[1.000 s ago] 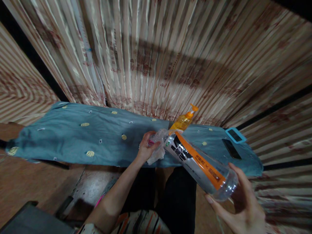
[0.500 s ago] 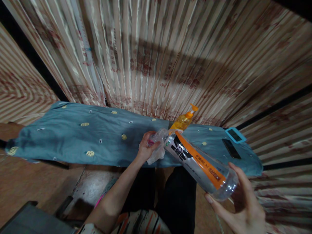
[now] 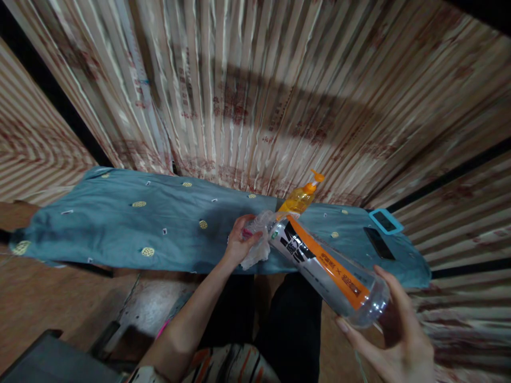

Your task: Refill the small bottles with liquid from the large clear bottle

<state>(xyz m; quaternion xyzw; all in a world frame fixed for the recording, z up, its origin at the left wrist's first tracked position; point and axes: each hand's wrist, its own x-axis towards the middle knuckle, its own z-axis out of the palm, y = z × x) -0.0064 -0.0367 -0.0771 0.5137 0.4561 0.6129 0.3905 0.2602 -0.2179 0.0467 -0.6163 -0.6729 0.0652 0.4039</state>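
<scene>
A large clear plastic bottle (image 3: 319, 266) with an orange and silver label lies tilted between my two hands, its base toward the lower right. My left hand (image 3: 242, 242) is closed around the neck end, with a crumpled white tissue or cloth (image 3: 257, 252) bunched under the fingers. At the base, my right hand (image 3: 399, 330) grips with the thumb on one side and the fingers on the other. Just behind the bottle's neck stands a pump bottle (image 3: 299, 199) of yellow liquid with an orange pump top.
A narrow table under a teal cloth (image 3: 120, 229) with pineapple prints runs across the view. On its right end lie a black phone (image 3: 379, 243) and a blue-framed device (image 3: 386, 221). A pleated curtain (image 3: 239, 106) hangs behind. A dark chair (image 3: 59, 359) is at lower left.
</scene>
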